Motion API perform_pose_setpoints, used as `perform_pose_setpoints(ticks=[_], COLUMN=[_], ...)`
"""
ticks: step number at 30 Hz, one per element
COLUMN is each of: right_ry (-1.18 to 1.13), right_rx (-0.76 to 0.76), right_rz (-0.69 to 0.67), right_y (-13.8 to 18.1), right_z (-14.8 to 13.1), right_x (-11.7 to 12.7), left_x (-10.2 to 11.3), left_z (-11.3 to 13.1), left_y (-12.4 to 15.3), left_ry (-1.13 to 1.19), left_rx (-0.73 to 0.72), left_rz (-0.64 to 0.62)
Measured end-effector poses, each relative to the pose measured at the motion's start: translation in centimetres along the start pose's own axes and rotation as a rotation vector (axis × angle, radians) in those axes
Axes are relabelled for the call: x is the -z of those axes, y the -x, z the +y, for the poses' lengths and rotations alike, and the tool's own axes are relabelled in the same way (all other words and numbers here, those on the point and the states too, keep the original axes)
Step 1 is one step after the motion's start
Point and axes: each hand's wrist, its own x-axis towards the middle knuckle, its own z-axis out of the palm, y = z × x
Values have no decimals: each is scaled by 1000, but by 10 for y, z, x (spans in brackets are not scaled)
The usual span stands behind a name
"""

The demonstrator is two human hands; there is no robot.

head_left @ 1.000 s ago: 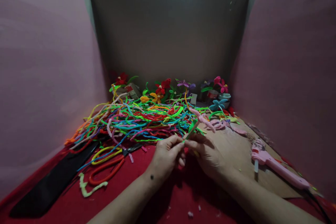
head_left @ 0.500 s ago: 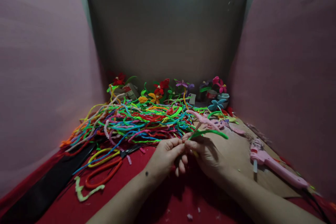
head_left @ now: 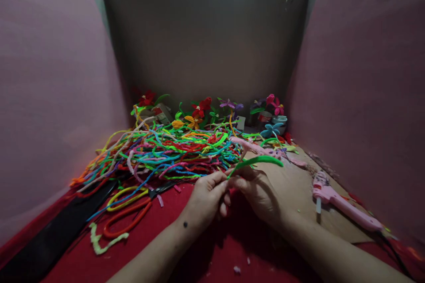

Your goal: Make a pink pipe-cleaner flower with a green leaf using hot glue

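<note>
My left hand (head_left: 206, 198) is closed in a pinch at the lower end of a pipe-cleaner piece, above the red cloth. Fingertips of my right hand (head_left: 260, 190) press the same spot from the other side, almost touching the left ones. From between them a green pipe-cleaner leaf (head_left: 262, 159) arches to the right. A pink fuzzy pipe-cleaner flower part (head_left: 247, 145) rises just behind the leaf; its stem runs down into my fingers. The exact joint between leaf and stem is hidden by the fingertips.
A heap of coloured pipe cleaners (head_left: 179, 150) spreads ahead. Scissors (head_left: 128, 219) with yellow and red handles lie left. A pink glue gun (head_left: 348, 208) rests on the cardboard (head_left: 292, 185) at right. Finished pipe-cleaner flowers (head_left: 201, 108) line the back wall.
The view has shifted slightly, so everything sits a little further left. The green leaf is tilted up somewhat more between my hands, which keep their pinch.
</note>
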Motion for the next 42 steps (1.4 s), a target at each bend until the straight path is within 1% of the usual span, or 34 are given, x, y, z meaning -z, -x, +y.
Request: perform_pose_setpoints(ticks=[4,6,10,12,17,19,23,25,27,28,32,34,35,36,38,40,42], right_ry=[-34,-94,-171,-199,-242,-281,-335,-318,-316,-330,-393,-402,-401,-399,-378,-323,-269], right_rx=[10,-17,-17,-30,-69,-75,-103,-93,-73,-70,-125,-146,-145,-138,-114,-73,-50], right_rz=[68,67,57,40,52,19,-105,-95,-10,38,163,202,210,203,155,96,69], right_y=[0,-1,-3,-5,-7,-6,-4,-5,-6,-6,-7,-7,-7,-7,-7,-7,-6], right_z=[3,5,7,6,1,-2,-4,-2,1,2,5,5,6,6,7,7,6], right_x=[4,6,7,6,3,1,1,1,2,2,0,0,-1,-1,-1,-1,-2], left_x=[4,5,6,6,8,10,15,16,15,13,5,2,1,0,0,1,3], left_z=[3,1,-3,-3,-2,-3,-4,-2,0,1,0,-2,-2,-2,-1,2,4], left_y=[0,-1,-2,-2,-1,-2,-3,-3,-2,-2,1,2,2,3,2,1,0], left_ry=[163,230,383,455,585,618,608,527,352,238,-203,-320,-343,-336,-248,-111,3], left_rx=[53,62,71,86,114,126,158,152,103,63,-220,-332,-349,-333,-236,-119,-52], left_rz=[-77,-119,-193,-225,-325,-387,-493,-464,-370,-299,40,139,156,154,121,75,37])
